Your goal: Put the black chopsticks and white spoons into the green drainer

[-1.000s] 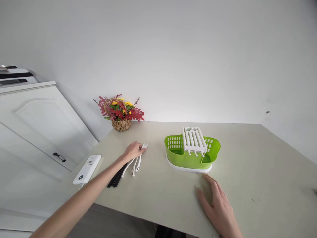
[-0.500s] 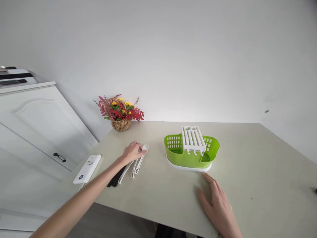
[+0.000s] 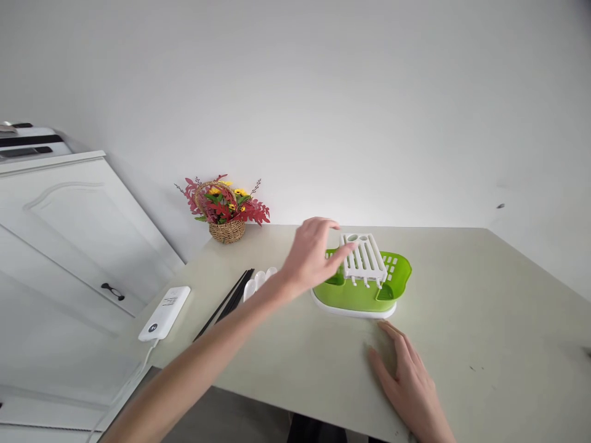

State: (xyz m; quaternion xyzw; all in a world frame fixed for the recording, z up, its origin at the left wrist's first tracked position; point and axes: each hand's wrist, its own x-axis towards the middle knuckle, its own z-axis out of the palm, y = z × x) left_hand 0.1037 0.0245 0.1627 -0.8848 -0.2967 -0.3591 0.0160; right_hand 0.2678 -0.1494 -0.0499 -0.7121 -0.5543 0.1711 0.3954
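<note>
My left hand hovers at the left end of a green basket, thumb and fingers apart and nothing between them. Its thumb overlaps the white slotted rack in view; whether it touches cannot be told. That rack sits across the middle of the basket, with small hooks along its front. Under the basket is a white base tray. My right hand rests on the table just in front of the basket, fingers spread. Several white spoons lie beside black chopsticks, their handles hidden behind my left forearm.
A wicker basket of red and yellow flowers stands at the back left of the table. A white power bank with a cable lies at the left edge, near a white cabinet. The wall rises behind.
My left hand has let go of the spoons and moved right to the green basket. The spoons now lie in a row beside the chopsticks. My right hand has stayed in place.
</note>
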